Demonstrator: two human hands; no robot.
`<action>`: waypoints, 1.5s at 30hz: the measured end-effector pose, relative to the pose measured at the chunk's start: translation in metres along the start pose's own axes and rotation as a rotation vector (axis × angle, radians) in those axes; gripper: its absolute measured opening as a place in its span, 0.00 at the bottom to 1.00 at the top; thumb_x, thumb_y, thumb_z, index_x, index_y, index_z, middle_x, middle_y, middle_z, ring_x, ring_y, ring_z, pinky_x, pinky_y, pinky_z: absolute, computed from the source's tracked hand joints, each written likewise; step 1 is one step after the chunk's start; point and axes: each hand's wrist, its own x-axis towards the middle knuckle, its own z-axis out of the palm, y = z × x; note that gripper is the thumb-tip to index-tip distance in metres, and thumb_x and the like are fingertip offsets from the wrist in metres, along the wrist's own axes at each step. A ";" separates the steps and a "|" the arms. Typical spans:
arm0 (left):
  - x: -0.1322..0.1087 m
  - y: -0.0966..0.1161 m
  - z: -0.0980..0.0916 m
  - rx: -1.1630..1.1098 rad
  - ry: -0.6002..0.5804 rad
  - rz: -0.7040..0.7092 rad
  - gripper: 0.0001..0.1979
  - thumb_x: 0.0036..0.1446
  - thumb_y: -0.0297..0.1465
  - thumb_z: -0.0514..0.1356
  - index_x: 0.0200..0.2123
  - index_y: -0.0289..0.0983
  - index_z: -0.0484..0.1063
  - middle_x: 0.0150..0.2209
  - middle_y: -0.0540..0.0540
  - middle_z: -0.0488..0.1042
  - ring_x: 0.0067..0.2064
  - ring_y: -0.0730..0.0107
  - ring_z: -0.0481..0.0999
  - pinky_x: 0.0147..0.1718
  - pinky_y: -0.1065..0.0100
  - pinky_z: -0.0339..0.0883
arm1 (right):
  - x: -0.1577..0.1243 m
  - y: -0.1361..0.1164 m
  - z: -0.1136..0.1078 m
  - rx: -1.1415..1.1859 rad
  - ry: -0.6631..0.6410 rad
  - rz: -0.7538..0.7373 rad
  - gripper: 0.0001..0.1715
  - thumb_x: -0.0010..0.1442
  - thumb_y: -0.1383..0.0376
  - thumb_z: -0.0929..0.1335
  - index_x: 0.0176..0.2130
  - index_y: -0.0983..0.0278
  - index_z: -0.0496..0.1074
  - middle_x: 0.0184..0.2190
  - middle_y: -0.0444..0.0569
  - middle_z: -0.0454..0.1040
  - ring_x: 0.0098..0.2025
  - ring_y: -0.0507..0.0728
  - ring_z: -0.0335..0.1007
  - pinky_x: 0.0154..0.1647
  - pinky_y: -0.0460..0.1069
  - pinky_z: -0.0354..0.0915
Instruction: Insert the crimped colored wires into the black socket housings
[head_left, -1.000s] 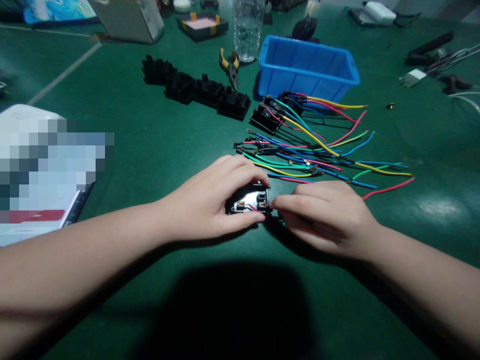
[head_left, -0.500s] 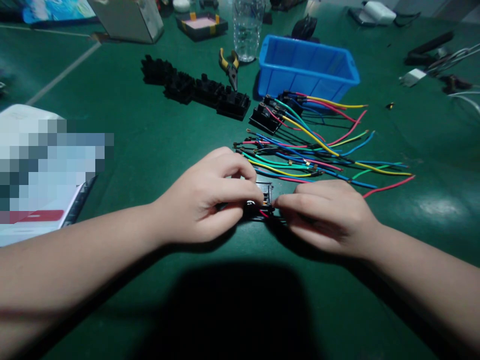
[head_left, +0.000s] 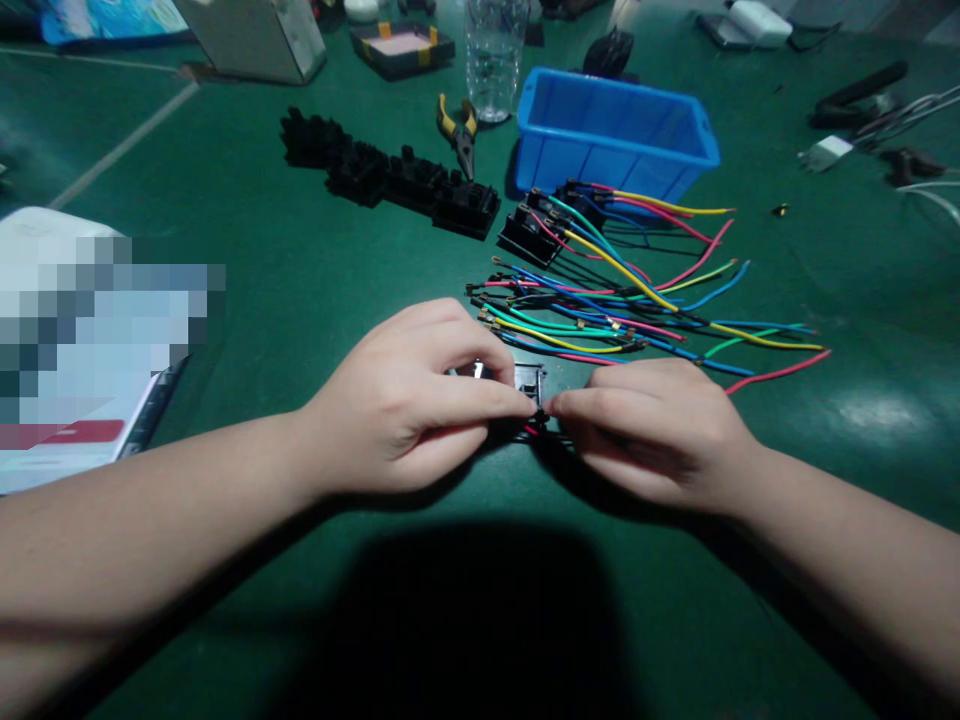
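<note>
Both hands meet over a small black connector block (head_left: 525, 385) on the green table (head_left: 300, 280): the left hand (head_left: 405, 400) grips it, and the right hand (head_left: 652, 425) pinches a red wire (head_left: 534, 430) at its edge. Loose coloured wires (head_left: 622, 310) lie just behind the block, with a blue bin (head_left: 611, 135) beyond them.

Most of the black connector housing (head_left: 529, 380) at the frame's centre is covered by the left hand (head_left: 405, 400), and its cavities cannot be made out. The red wire (head_left: 534, 430) is largely concealed under the right hand (head_left: 649, 430). The papers (head_left: 82, 340) at the left edge are pixelated and cut off. The water bottle (head_left: 495, 50) is cropped by the top edge.
</note>
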 end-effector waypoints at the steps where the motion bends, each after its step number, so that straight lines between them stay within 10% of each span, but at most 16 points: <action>1: 0.000 -0.001 0.000 0.003 -0.009 -0.002 0.14 0.58 0.25 0.54 0.42 0.44 0.76 0.40 0.46 0.77 0.40 0.65 0.72 0.41 0.62 0.64 | 0.000 0.000 0.000 0.000 -0.003 0.002 0.07 0.63 0.70 0.63 0.40 0.65 0.71 0.23 0.44 0.67 0.24 0.51 0.61 0.25 0.47 0.53; 33: 0.002 0.002 0.001 -0.052 -0.056 -0.021 0.13 0.59 0.24 0.53 0.38 0.40 0.76 0.38 0.46 0.79 0.37 0.67 0.74 0.38 0.63 0.64 | 0.000 -0.002 -0.001 -0.167 -0.059 -0.032 0.11 0.64 0.68 0.61 0.34 0.64 0.72 0.22 0.44 0.66 0.24 0.52 0.58 0.24 0.50 0.49; 45: 0.005 0.008 -0.003 -0.022 0.118 -0.191 0.05 0.57 0.25 0.56 0.29 0.39 0.66 0.34 0.46 0.73 0.38 0.65 0.72 0.39 0.63 0.65 | 0.000 -0.002 0.000 -0.149 -0.054 -0.035 0.11 0.64 0.69 0.61 0.35 0.66 0.73 0.23 0.44 0.67 0.24 0.52 0.60 0.25 0.49 0.51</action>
